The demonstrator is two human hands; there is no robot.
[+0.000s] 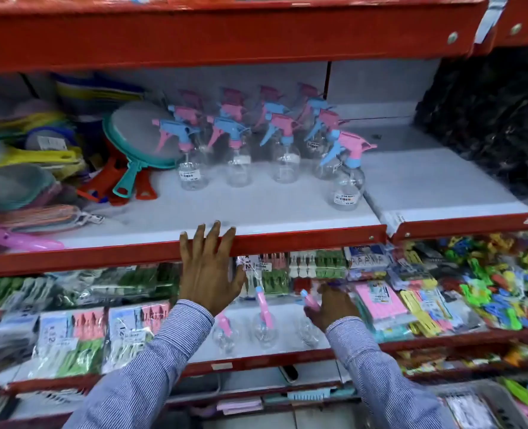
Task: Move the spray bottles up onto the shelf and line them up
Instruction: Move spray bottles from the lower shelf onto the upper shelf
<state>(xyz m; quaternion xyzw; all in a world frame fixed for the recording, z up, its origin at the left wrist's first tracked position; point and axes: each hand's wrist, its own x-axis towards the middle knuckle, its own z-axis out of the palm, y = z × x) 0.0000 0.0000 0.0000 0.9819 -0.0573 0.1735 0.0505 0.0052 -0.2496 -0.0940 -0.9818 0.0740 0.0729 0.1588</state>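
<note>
We are closing our right hand (333, 308) around an upright spray bottle (308, 317) on the lower shelf (256, 360), our left hand (208, 267) spreading open against the shelf edge (287, 239) above, below the lined-up bottles (256, 140).

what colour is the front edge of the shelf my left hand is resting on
Red. The shelf edge under your left hand shows in the head view.

Clear spray bottles (239, 144) upright in rows on shelf (256, 209), three below (264, 323)

Left hand (208, 270) rests on shelf edge (287, 239); right hand (330, 306) grips spray bottle (310, 300).
</note>
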